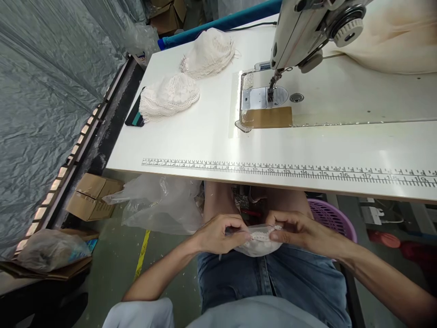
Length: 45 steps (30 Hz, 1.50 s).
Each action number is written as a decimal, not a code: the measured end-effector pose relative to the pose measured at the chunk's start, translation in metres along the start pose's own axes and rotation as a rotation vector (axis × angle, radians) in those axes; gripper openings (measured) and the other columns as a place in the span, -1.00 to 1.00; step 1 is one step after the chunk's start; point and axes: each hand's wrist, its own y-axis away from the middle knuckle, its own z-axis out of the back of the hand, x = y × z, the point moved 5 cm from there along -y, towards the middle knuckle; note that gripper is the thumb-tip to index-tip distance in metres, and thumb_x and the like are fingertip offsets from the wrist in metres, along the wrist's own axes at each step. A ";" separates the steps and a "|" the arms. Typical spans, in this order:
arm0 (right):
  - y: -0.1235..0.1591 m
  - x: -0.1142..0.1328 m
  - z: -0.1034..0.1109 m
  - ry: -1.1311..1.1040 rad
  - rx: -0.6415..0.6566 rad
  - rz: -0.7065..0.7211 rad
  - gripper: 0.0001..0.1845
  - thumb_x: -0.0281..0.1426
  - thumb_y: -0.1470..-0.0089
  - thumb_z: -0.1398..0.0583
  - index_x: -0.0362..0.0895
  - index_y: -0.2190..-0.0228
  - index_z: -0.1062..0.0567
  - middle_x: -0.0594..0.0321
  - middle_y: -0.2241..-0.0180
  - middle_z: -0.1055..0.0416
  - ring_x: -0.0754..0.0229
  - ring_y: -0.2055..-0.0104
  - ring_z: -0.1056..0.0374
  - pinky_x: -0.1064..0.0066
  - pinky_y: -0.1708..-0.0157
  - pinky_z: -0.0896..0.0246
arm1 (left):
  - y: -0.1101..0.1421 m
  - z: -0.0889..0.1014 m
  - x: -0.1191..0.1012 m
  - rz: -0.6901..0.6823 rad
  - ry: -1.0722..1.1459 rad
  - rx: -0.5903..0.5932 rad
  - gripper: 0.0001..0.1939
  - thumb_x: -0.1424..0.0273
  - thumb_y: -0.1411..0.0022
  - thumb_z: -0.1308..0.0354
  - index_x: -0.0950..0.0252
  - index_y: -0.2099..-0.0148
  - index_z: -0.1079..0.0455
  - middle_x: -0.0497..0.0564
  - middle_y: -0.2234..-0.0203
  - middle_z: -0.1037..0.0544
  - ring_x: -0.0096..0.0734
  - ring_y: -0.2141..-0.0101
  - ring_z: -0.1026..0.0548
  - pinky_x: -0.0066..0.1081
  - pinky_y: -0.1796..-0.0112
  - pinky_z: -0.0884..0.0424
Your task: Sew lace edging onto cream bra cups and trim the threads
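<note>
Below the table's front edge, over my lap, both hands pinch a small white lace piece (260,241). My left hand (218,234) grips its left side with fingers curled closed. My right hand (297,232) holds its right edge between thumb and fingers. On the white sewing table (205,136) lie two stacks of white lace cups, one nearer (169,96) and one farther back (209,53). The sewing machine (307,27) stands at the back right, its needle over the metal plate (262,98).
A printed ruler (290,171) runs along the table's front edge. A clear plastic bag (157,205) hangs under the table at left, a purple basket (332,218) at right. Cardboard boxes (92,196) sit on the floor. Cream fabric (392,36) lies behind the machine.
</note>
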 end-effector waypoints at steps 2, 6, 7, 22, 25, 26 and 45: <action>-0.001 -0.001 -0.001 -0.026 0.031 -0.011 -0.67 -0.11 -0.06 -0.18 -0.16 0.39 -0.41 0.34 0.52 -0.27 0.33 0.50 -0.15 0.49 0.52 0.01 | 0.000 0.001 0.001 -0.012 0.083 0.008 -0.67 0.24 -0.23 -0.06 0.41 0.35 -0.47 0.08 0.38 -0.46 -0.46 0.37 -0.39 -0.51 0.33 -0.28; -0.003 -0.001 -0.002 -0.062 0.081 -0.030 -0.62 -0.10 -0.05 -0.18 -0.18 0.31 -0.50 0.24 0.44 -0.39 0.26 0.43 -0.26 0.46 0.45 -0.09 | -0.001 -0.001 0.006 0.018 0.171 0.094 -0.65 0.16 -0.17 -0.13 0.40 0.30 -0.49 0.07 0.38 -0.48 -0.44 0.35 -0.40 -0.50 0.31 -0.29; -0.003 -0.001 -0.002 -0.077 0.086 -0.031 -0.62 -0.11 -0.05 -0.19 -0.18 0.31 -0.52 0.22 0.43 -0.41 0.25 0.40 -0.28 0.45 0.43 -0.11 | -0.001 -0.003 0.007 0.029 0.162 0.111 -0.66 0.17 -0.14 -0.17 0.39 0.28 -0.49 0.04 0.40 -0.48 -0.45 0.36 -0.40 -0.51 0.32 -0.28; -0.010 -0.014 -0.004 -0.219 0.012 -0.068 -0.72 -0.20 0.11 -0.32 -0.19 0.50 -0.57 0.26 0.53 -0.44 0.26 0.45 -0.32 0.43 0.42 -0.20 | 0.011 -0.003 0.027 0.227 0.207 0.241 -0.70 0.31 -0.12 -0.21 0.33 0.11 -0.51 0.04 0.25 -0.60 -0.42 0.26 -0.51 -0.51 0.20 -0.37; -0.006 -0.016 0.002 -0.232 0.006 -0.066 -0.79 -0.25 0.07 -0.30 -0.17 0.45 -0.58 0.24 0.46 -0.48 0.22 0.38 -0.37 0.40 0.35 -0.25 | 0.014 -0.001 0.031 0.289 0.207 0.274 -0.69 0.30 -0.12 -0.20 0.30 0.09 -0.51 0.04 0.27 -0.60 -0.42 0.30 -0.51 -0.52 0.26 -0.39; -0.005 -0.018 0.003 -0.230 0.004 -0.066 -0.80 -0.27 0.06 -0.30 -0.16 0.44 -0.58 0.23 0.45 -0.49 0.21 0.36 -0.37 0.40 0.34 -0.25 | 0.015 -0.001 0.032 0.300 0.206 0.277 -0.68 0.29 -0.11 -0.21 0.31 0.09 -0.51 0.05 0.29 -0.61 -0.42 0.33 -0.51 -0.52 0.30 -0.39; -0.007 -0.017 0.002 -0.174 -0.008 -0.071 -0.77 -0.23 0.10 -0.32 -0.16 0.51 -0.58 0.21 0.50 -0.46 0.20 0.41 -0.34 0.38 0.38 -0.21 | 0.017 0.003 0.033 0.264 0.314 0.180 -0.73 0.36 -0.02 -0.28 0.37 0.20 -0.55 0.03 0.45 -0.61 -0.51 0.45 -0.50 -0.60 0.41 -0.36</action>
